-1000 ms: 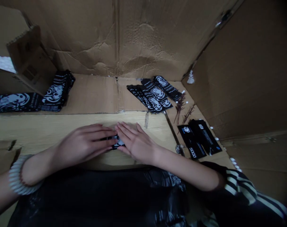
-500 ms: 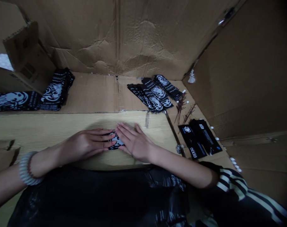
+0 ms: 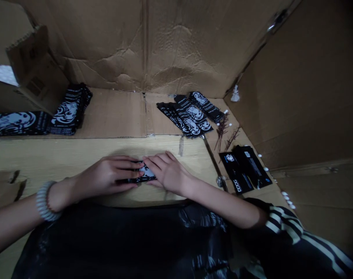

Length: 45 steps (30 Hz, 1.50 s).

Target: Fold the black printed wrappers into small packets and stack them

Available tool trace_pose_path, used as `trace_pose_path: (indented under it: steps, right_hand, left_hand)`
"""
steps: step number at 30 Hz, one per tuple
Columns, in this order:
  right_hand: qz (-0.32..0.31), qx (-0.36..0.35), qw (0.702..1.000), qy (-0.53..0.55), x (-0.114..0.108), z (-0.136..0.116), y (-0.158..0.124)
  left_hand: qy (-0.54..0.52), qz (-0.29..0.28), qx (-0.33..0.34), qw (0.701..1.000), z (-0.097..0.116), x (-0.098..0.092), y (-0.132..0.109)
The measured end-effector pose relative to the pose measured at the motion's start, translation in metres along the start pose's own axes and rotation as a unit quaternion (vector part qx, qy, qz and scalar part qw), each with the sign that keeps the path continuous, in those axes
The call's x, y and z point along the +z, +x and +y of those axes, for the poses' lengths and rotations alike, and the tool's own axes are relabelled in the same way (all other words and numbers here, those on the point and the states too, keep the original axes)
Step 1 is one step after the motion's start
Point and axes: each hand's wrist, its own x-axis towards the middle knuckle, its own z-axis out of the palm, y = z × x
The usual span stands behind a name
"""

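A flat black packet (image 3: 146,172) with white swirling artwork lies crosswise on the pale wooden tabletop, mostly covered by both hands. My left hand (image 3: 112,172) grips its left end, fingers along the top face and thumb at the near edge. At the right end, my right hand (image 3: 169,172) is closed over the packet with its fingers bent. What lies beneath the palms is hidden.
Similar packets (image 3: 191,116) are fanned out at the back, with more stacked (image 3: 67,110) beside a cardboard box (image 3: 38,77). Two black packets (image 3: 237,170), brown twigs (image 3: 223,130) and small white beads (image 3: 287,199) lie at right. Cardboard walls (image 3: 179,46) enclose the back and right.
My right hand's fingers have gone from stretched flat to bent over the packet's end. My left hand has shifted slightly to the right. The packet has moved little.
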Motion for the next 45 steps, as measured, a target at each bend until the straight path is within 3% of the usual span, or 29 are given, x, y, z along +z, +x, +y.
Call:
trace_pose_path:
  steps: [7, 14, 20, 23, 26, 29, 32, 37, 41, 45]
  right_hand:
    - [0.009, -0.012, 1.000, 0.002, 0.004, 0.000, 0.004]
    - [0.016, 0.040, 0.995, 0.092, 0.003, 0.006, 0.005]
    - [0.026, 0.052, 0.979, 0.194, -0.006, 0.014, 0.003]
    - [0.033, 0.070, 0.967, 0.241, -0.015, 0.016, -0.006]
    - [0.060, 0.139, 0.934, 0.324, -0.024, 0.015, -0.019]
    - [0.086, 0.221, 0.863, 0.445, -0.029, 0.011, -0.031]
    - [0.061, 0.241, 0.806, 0.536, -0.030, 0.009, -0.037]
    - [0.029, 0.237, 0.789, 0.566, -0.034, 0.010, -0.038]
    - [0.037, 0.264, 0.746, 0.610, -0.040, 0.006, -0.033]
    - [0.031, 0.267, 0.756, 0.598, -0.042, 0.001, -0.028]
  left_hand:
    - [0.059, -0.023, -0.106, 0.992, 0.014, 0.008, 0.011]
    - [0.104, -0.054, -0.124, 0.985, 0.014, 0.009, 0.025]
    - [0.110, -0.207, -0.239, 0.942, 0.013, -0.004, 0.059]
    - [0.116, -0.219, -0.251, 0.936, 0.018, -0.010, 0.071]
    - [0.126, -0.218, -0.267, 0.930, 0.022, -0.011, 0.076]
    - [0.132, -0.221, -0.275, 0.926, 0.024, -0.010, 0.080]
    - [0.136, -0.236, -0.269, 0.924, 0.026, -0.008, 0.086]
    - [0.138, -0.251, -0.250, 0.925, 0.024, -0.005, 0.091]
    - [0.126, -0.257, -0.250, 0.925, 0.016, 0.002, 0.091]
    - [0.130, -0.237, -0.265, 0.926, 0.015, 0.004, 0.092]
